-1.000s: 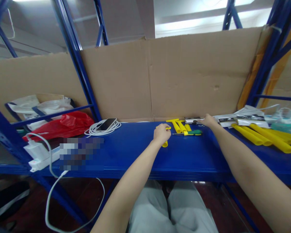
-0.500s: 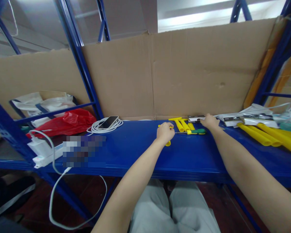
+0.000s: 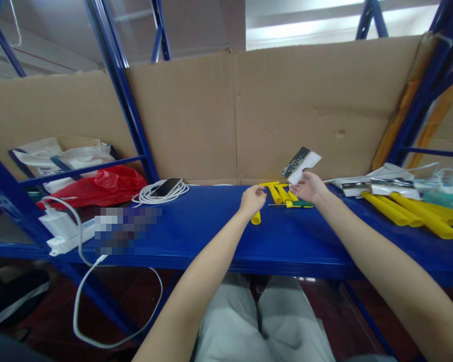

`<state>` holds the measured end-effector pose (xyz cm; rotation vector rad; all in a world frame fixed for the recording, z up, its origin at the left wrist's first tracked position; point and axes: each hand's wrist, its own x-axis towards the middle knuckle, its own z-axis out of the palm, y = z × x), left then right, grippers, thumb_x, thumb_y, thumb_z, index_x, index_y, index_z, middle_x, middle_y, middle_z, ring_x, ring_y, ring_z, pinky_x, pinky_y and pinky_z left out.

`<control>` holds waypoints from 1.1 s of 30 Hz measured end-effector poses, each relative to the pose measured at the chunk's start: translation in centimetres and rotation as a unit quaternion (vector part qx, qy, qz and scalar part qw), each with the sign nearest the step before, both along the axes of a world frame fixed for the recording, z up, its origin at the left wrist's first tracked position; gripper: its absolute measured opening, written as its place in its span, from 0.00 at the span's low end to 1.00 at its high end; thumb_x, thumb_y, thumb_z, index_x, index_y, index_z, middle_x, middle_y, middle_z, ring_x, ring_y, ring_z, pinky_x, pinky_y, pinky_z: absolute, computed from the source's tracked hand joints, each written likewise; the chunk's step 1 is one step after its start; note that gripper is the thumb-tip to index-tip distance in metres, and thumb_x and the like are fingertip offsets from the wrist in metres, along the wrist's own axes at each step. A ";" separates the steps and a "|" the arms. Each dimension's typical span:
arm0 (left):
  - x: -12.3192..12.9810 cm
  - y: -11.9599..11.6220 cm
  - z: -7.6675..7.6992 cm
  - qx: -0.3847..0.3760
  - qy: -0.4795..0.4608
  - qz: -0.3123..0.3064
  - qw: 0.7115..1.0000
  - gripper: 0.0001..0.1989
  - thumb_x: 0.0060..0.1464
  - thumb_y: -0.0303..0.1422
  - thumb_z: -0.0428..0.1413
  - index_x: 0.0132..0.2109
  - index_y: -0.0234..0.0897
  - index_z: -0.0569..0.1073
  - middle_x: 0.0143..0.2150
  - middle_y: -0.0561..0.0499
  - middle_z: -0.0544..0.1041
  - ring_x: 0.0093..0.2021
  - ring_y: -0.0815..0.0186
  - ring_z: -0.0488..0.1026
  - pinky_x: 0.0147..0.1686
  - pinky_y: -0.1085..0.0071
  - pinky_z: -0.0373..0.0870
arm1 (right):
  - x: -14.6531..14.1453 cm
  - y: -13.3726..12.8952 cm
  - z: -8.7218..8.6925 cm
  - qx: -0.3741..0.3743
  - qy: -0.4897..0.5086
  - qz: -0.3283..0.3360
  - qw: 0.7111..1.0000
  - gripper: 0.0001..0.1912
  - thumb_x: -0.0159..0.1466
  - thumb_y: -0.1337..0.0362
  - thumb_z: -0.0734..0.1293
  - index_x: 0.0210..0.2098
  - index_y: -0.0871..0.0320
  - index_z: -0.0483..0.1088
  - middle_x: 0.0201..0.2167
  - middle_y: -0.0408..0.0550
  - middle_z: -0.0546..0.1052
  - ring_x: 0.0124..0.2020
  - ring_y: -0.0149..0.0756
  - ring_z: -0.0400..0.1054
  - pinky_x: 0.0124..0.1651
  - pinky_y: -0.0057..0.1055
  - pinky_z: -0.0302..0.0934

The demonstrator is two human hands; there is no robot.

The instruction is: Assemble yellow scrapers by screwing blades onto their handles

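Observation:
My left hand [image 3: 252, 199] is closed around a yellow T-shaped piece [image 3: 255, 218], whose tubular end sticks out below the fist; most of it is hidden. Raised above the shelf, my right hand [image 3: 308, 187] grips a flat black-and-white printed packet [image 3: 302, 165] by its lower edge. Between and behind the hands lie several yellow T-shaped pieces [image 3: 275, 194]. A screwdriver with a green and yellow handle [image 3: 301, 204] rests in front of them, its shaft pointing left.
On the right of the blue shelf [image 3: 211, 226] lie yellow tubes [image 3: 392, 208] and more packets [image 3: 394, 187]. To the left are a phone [image 3: 167, 187] on a coiled white cable, a red plastic bag [image 3: 109, 183] and a white power strip [image 3: 73, 240]. Cardboard [image 3: 287, 110] stands behind.
My right hand has lifted the packet off the shelf and brought it up and left, tilting it. My left hand has moved slightly left and up with the yellow piece.

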<state>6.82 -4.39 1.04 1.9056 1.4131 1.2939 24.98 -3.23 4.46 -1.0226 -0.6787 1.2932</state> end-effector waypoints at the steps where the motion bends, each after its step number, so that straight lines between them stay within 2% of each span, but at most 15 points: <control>1: 0.0 0.1 0.0 -0.011 -0.032 -0.002 0.999 0.16 0.50 0.22 0.54 0.47 0.33 0.75 0.40 0.45 0.79 0.41 0.64 0.76 0.45 0.70 0.69 | -0.6 -0.7 -0.2 -0.008 0.010 0.028 1.000 0.10 0.64 0.63 0.51 0.32 0.58 0.62 0.23 0.46 0.68 0.22 0.30 0.63 0.25 0.26 0.62; 5: 0.1 0.3 0.3 -0.054 -0.156 -0.009 0.986 0.21 0.51 0.29 0.57 0.53 0.29 0.70 0.41 0.41 0.78 0.40 0.63 0.76 0.42 0.69 0.70 | -2.7 -2.2 -1.2 -0.017 0.007 0.141 0.990 0.13 0.64 0.64 0.50 0.33 0.59 0.64 0.22 0.49 0.69 0.21 0.31 0.63 0.24 0.26 0.61; 8: 0.0 0.0 0.6 -0.088 -0.205 -0.046 0.974 0.13 0.54 0.30 0.56 0.45 0.29 0.74 0.39 0.41 0.78 0.39 0.63 0.76 0.41 0.68 0.70 | -3.9 -2.4 -2.0 -0.005 0.002 0.206 0.978 0.16 0.64 0.65 0.49 0.35 0.61 0.66 0.23 0.51 0.72 0.23 0.32 0.66 0.27 0.28 0.64; 10: -0.2 -0.1 0.8 -0.107 -0.220 -0.059 0.968 0.06 0.53 0.26 0.55 0.38 0.30 0.76 0.34 0.44 0.79 0.36 0.65 0.76 0.40 0.69 0.71 | -4.6 -2.6 -2.4 -0.001 -0.008 0.233 0.973 0.18 0.65 0.66 0.48 0.36 0.63 0.67 0.25 0.54 0.74 0.26 0.34 0.69 0.30 0.30 0.66; 12: -0.4 0.0 1.0 -0.119 -0.245 -0.037 0.962 0.05 0.50 0.21 0.55 0.33 0.30 0.75 0.31 0.46 0.78 0.31 0.68 0.75 0.38 0.71 0.71 | -5.1 -2.8 -2.7 -0.006 -0.032 0.252 0.967 0.19 0.66 0.67 0.48 0.37 0.63 0.68 0.26 0.55 0.75 0.27 0.34 0.71 0.33 0.32 0.67; 16: -0.8 0.4 1.1 -0.118 -0.287 0.004 0.951 0.07 0.50 0.19 0.54 0.34 0.30 0.75 0.28 0.49 0.77 0.26 0.71 0.73 0.34 0.72 0.72 | -5.1 -3.0 -3.0 0.003 -0.079 0.266 0.961 0.15 0.66 0.66 0.52 0.34 0.61 0.69 0.26 0.54 0.77 0.26 0.34 0.72 0.32 0.33 0.69; 18: -1.0 0.7 1.2 -0.107 -0.306 0.027 0.946 0.09 0.51 0.19 0.53 0.38 0.29 0.75 0.28 0.49 0.77 0.25 0.71 0.73 0.32 0.72 0.72 | -4.7 -2.8 -3.0 0.028 -0.098 0.248 0.963 0.10 0.65 0.67 0.57 0.33 0.60 0.68 0.26 0.52 0.77 0.24 0.32 0.71 0.31 0.30 0.69; 21: -1.2 1.0 1.2 -0.096 -0.321 0.071 0.939 0.13 0.52 0.19 0.52 0.45 0.29 0.73 0.28 0.50 0.76 0.24 0.71 0.73 0.28 0.73 0.73 | -3.9 -2.1 -2.9 0.065 -0.140 0.170 0.973 0.02 0.61 0.70 0.63 0.33 0.58 0.65 0.25 0.47 0.76 0.22 0.30 0.70 0.26 0.27 0.67; 24: -1.4 1.1 1.1 -0.095 -0.320 0.088 0.939 0.16 0.53 0.20 0.51 0.49 0.28 0.71 0.30 0.49 0.76 0.22 0.71 0.73 0.24 0.74 0.72 | -3.4 -1.4 -3.0 0.084 -0.213 0.087 0.970 0.08 0.58 0.72 0.64 0.37 0.56 0.64 0.26 0.44 0.75 0.20 0.29 0.69 0.22 0.25 0.64; 26: -1.5 1.0 1.1 -0.096 -0.322 0.080 0.938 0.16 0.54 0.20 0.51 0.50 0.28 0.70 0.32 0.48 0.76 0.22 0.71 0.72 0.23 0.74 0.72 | -3.2 -0.9 -3.4 0.101 -0.291 0.047 0.950 0.10 0.58 0.72 0.63 0.40 0.56 0.64 0.29 0.43 0.74 0.18 0.28 0.68 0.21 0.24 0.61; 28: -1.4 0.9 1.0 -0.094 -0.328 0.069 0.937 0.16 0.55 0.21 0.50 0.51 0.29 0.70 0.34 0.47 0.76 0.22 0.71 0.72 0.23 0.73 0.72 | -3.2 -0.5 -3.8 0.139 -0.376 0.007 0.916 0.11 0.58 0.70 0.62 0.41 0.56 0.65 0.32 0.44 0.74 0.18 0.27 0.66 0.22 0.25 0.61; 31: -1.3 0.7 1.1 -0.096 -0.334 0.064 0.935 0.17 0.56 0.21 0.50 0.52 0.29 0.69 0.35 0.47 0.76 0.20 0.72 0.71 0.21 0.74 0.71 | -3.1 -0.3 -4.2 0.220 -0.464 -0.048 0.857 0.12 0.60 0.68 0.60 0.43 0.56 0.66 0.38 0.47 0.74 0.25 0.30 0.69 0.32 0.29 0.64; 33: -1.3 0.7 1.1 -0.099 -0.336 0.066 0.934 0.17 0.56 0.21 0.49 0.53 0.29 0.68 0.35 0.47 0.76 0.19 0.73 0.71 0.20 0.75 0.70 | -3.0 -0.4 -4.3 0.263 -0.487 -0.069 0.830 0.11 0.61 0.66 0.60 0.43 0.56 0.67 0.39 0.48 0.74 0.32 0.34 0.70 0.37 0.32 0.64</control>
